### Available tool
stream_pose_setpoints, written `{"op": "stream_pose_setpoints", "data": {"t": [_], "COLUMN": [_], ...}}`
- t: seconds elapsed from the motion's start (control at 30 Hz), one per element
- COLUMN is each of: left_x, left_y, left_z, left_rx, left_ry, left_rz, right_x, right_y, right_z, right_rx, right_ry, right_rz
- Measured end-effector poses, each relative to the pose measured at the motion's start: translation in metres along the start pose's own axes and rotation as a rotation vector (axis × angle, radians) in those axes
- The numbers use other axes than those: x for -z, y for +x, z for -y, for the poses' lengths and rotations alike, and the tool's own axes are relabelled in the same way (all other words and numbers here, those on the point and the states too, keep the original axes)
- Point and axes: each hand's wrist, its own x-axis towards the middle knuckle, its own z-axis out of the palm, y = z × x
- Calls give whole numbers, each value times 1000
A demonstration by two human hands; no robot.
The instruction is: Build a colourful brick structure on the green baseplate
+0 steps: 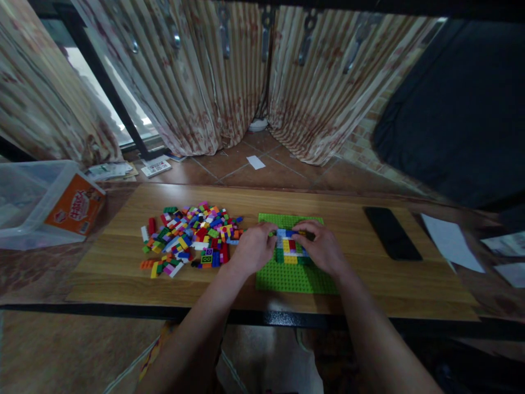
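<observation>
A light green studded baseplate (295, 282) lies on the wooden table, carrying a patterned block of toy bricks (291, 260) in yellow, green, white, light blue and red. My right hand (323, 247) bends over the block's upper right side, thumb and forefinger closed on a blue brick (289, 233) at its top edge. At the block's upper left is my left hand (257, 245), its fingers curled together. Whatever lies between those fingertips is too small to make out.
Left of the baseplate spreads a pile of loose, mixed-colour bricks (200, 232). A black phone (391, 232) lies to the right, with white paper (451, 241) beyond it. A clear plastic bin (36, 202) with an orange label stands at far left. The table's dark front edge (283, 318) runs below my forearms.
</observation>
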Motion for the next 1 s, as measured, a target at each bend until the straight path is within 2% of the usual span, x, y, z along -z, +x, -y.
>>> {"op": "stream_pose_setpoints", "data": {"t": [0.23,0.6,0.87,1.0], "left_x": [-2,-2,-11,-17], "left_y": [0,-1,-3,-4], "left_z": [1,1,-2,-3], "left_rx": [-5,-22,-205,-235], "left_ry": [18,37,152,279], "left_rz": [12,10,0,-9], "right_x": [2,1,0,0], "right_y": [1,3,7,8], "right_z": [2,8,6,6], "right_rx": [14,-46,-84,-90], "right_ry": [-35,-18,11,28], "right_rz": [67,61,53,50]}}
